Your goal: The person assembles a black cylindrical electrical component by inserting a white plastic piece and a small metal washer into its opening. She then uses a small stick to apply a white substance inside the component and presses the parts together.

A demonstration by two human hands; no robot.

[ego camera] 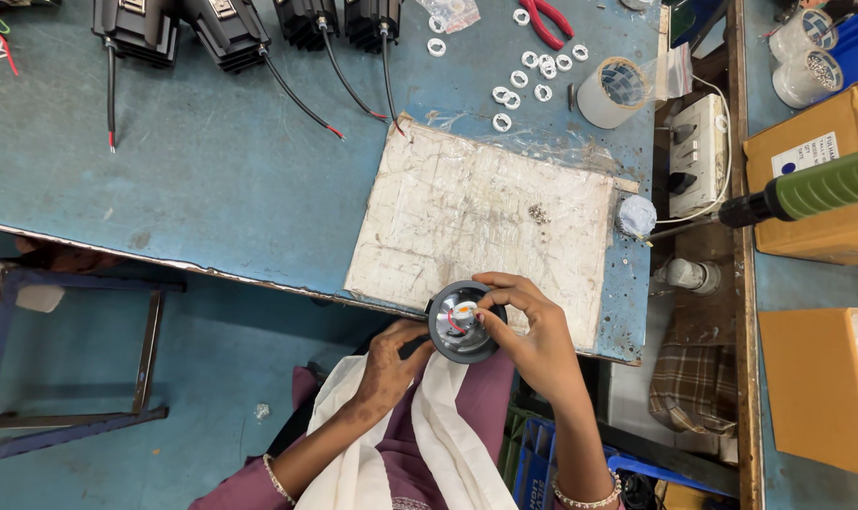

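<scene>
The left hand [391, 364] gripped the round black lamp housing [459, 323] at the counter [212, 170] edge, while right hand [533, 331] fingers [490, 304] pinched inside it, best done gently and steadily.

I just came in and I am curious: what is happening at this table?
A person holds a round black lamp housing over the table edge. The left hand grips it from below, and the right hand works with its fingertips inside it. White rings, red pliers and more black housings lie further back.
</scene>
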